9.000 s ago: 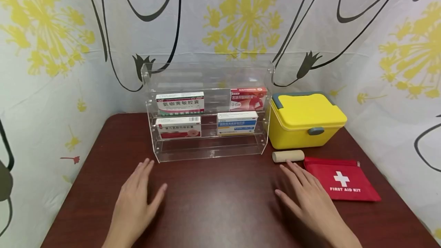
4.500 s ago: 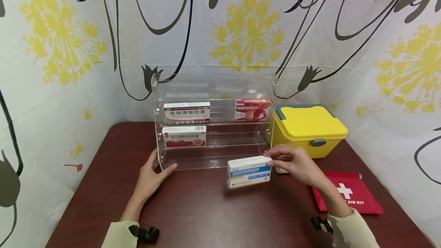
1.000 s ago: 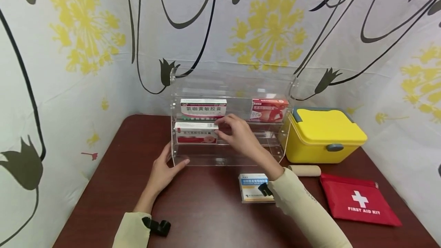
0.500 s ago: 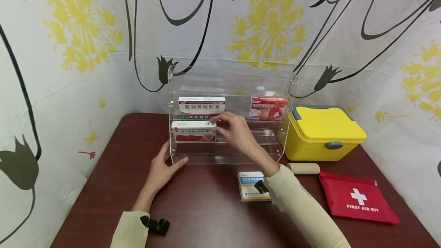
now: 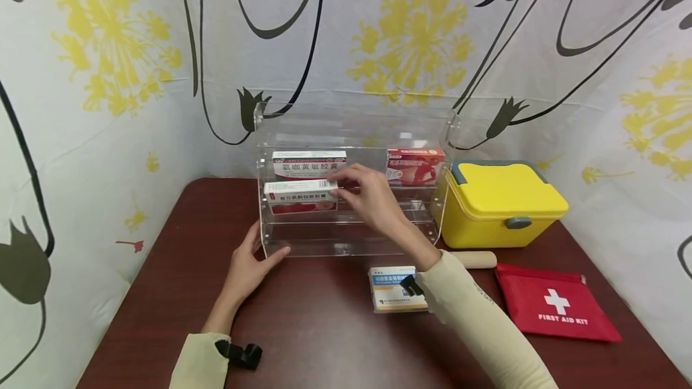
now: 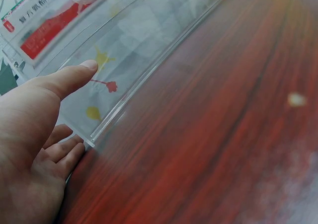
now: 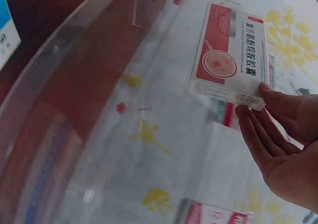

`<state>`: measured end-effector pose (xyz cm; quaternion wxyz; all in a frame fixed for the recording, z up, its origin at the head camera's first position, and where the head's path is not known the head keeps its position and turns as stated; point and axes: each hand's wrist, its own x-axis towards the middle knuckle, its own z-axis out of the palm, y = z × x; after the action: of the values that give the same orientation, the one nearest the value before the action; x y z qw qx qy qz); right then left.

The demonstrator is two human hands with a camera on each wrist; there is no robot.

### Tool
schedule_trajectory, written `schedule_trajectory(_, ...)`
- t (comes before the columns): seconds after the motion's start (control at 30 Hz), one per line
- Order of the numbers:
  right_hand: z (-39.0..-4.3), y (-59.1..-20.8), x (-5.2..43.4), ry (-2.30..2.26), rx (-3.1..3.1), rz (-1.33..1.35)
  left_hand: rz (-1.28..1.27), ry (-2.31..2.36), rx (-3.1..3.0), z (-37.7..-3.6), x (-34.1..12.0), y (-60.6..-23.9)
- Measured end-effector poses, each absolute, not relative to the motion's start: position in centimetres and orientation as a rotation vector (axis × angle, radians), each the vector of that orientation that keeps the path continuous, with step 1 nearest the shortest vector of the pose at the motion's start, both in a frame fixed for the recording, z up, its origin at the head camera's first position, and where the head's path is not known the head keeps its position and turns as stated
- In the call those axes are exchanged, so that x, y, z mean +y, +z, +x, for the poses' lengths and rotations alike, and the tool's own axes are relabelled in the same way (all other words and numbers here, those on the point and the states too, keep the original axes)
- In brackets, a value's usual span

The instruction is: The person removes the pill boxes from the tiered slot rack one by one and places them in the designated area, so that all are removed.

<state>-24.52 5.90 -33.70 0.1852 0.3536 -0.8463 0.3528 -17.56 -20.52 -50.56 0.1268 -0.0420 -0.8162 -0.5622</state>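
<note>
A clear acrylic rack (image 5: 351,239) stands on the dark red table. My right hand (image 5: 363,192) pinches the right end of a red-and-white medicine box (image 5: 300,196) at the rack's middle shelf, with the box raised a little. In the right wrist view the red-and-white medicine box (image 7: 228,55) hangs from my fingertips (image 7: 258,101). My left hand (image 5: 250,260) braces the rack's front left corner, thumb (image 6: 67,79) on the front lip and fingers beside the side panel. A white box with red and green (image 5: 309,164) and a red box (image 5: 415,165) sit on the shelf above.
A blue-and-white box (image 5: 390,290) lies flat on the table under my right forearm. A yellow case (image 5: 500,200) stands right of the rack, with a tan roll (image 5: 478,259) and a red first aid pouch (image 5: 554,311) in front of it. Patterned curtains enclose the table.
The blue-and-white box left the rack and now lies on the table. My right hand then reached to the red-and-white box, gripped it and has lifted it slightly. My left hand keeps its place.
</note>
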Motion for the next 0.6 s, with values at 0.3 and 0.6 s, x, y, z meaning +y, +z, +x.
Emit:
schedule_trajectory(0.3, -22.8, -30.7, 7.0, 1.041, -2.242, 1.037, -0.092, -1.615, -2.412, -17.4, -20.7, -50.3)
schedule_trajectory(0.6, -19.6, -31.2, 9.1, 1.127, -2.285, 1.082, -0.118, -1.626, -2.412, -17.3, -20.5, -50.3)
